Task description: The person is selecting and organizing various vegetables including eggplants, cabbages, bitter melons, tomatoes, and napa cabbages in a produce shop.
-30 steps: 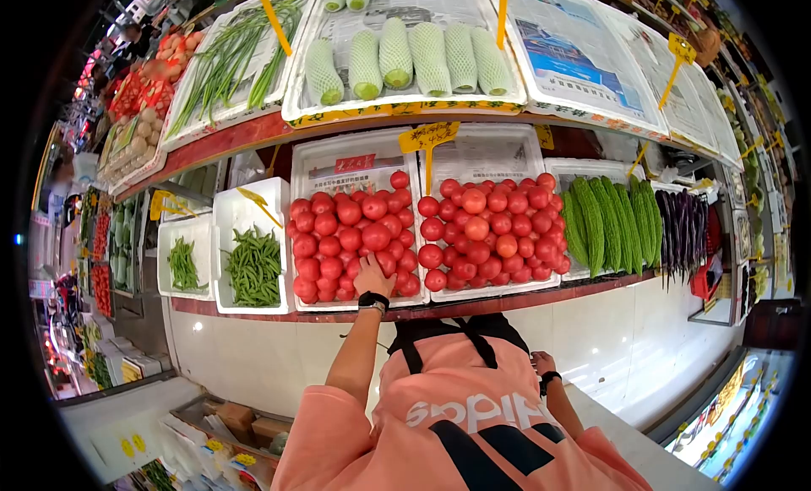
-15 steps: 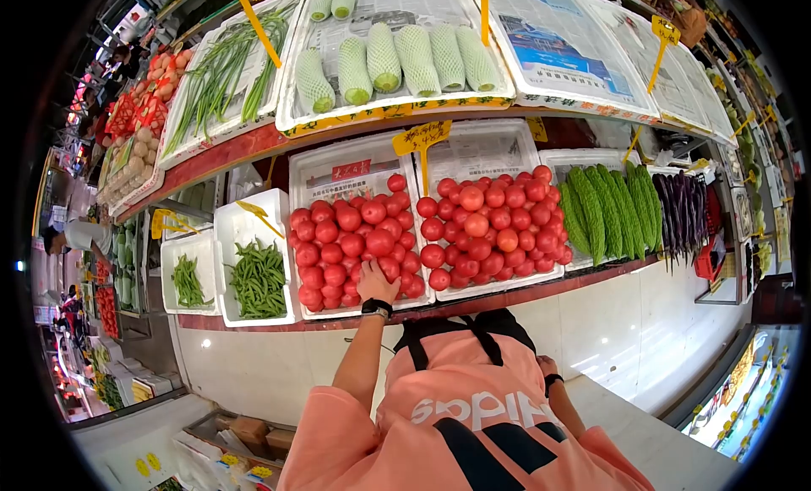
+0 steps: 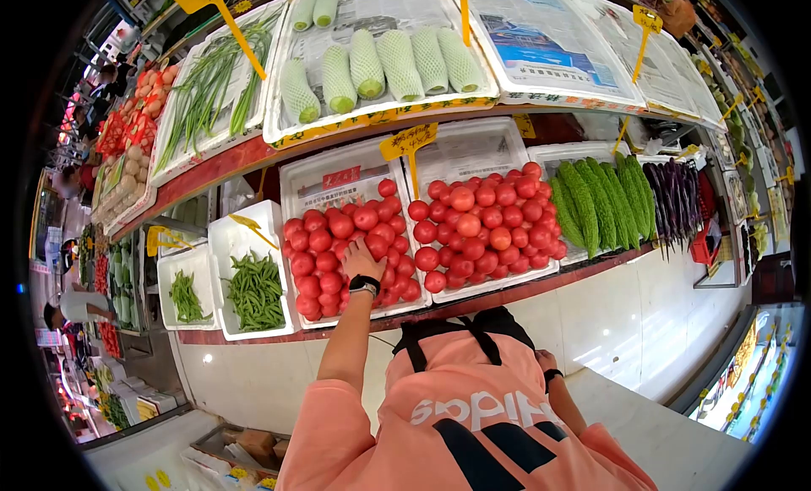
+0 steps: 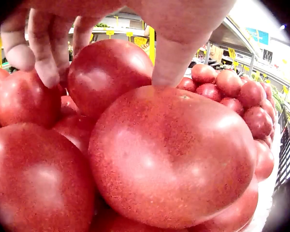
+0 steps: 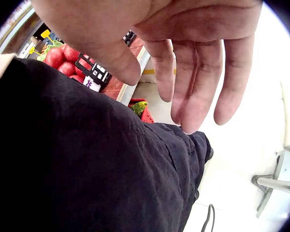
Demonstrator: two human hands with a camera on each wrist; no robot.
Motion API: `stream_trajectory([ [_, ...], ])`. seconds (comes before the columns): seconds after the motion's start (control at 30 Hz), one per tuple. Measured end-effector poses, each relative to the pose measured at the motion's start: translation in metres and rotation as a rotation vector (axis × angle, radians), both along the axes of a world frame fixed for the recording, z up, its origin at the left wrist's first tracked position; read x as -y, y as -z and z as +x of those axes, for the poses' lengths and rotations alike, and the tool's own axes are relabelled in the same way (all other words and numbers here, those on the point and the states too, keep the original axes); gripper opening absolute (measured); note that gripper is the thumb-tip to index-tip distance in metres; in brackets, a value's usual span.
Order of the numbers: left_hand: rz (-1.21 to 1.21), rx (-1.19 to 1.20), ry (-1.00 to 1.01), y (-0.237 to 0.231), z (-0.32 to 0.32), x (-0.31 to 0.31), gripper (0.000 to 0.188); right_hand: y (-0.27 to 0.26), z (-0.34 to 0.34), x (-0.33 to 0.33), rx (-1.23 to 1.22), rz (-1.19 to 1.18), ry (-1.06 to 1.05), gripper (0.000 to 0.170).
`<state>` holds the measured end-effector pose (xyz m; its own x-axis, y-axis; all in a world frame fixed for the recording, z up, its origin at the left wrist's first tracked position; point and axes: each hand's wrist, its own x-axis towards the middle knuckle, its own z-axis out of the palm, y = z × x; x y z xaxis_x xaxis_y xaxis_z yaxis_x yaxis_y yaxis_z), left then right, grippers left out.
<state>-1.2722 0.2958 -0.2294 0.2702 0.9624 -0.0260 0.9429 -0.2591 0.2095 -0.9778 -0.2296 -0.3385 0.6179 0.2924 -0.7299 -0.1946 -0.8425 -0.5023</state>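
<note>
My left hand is over the left pile of red tomatoes, its fingers spread. In the left wrist view, one tomato sits between the thumb and the fingers, and the fingertips reach down to a neighbouring tomato. A large tomato lies just below the thumb, close to the camera. My right hand hangs beside the dark trousers with loose fingers and holds nothing.
Right of this pile are a second tomato pile, bitter melons and long purple eggplants. Green peppers fill a foam box to the left. The upper shelf carries net-wrapped gourds. A yellow price sign stands between the tomato boxes.
My left hand has moved farther into the tomato pile, away from its front edge, and its fingers reach out more. The right hand stays low at my side. The head view has shifted slightly.
</note>
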Motion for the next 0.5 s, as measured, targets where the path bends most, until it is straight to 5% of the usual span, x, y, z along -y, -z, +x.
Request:
stream_trajectory([
  [0.5, 0.012, 0.073, 0.008, -0.003, 0.015, -0.003, 0.076, -0.001, -0.012, 0.022, 0.000, -0.012, 0.022, 0.031],
])
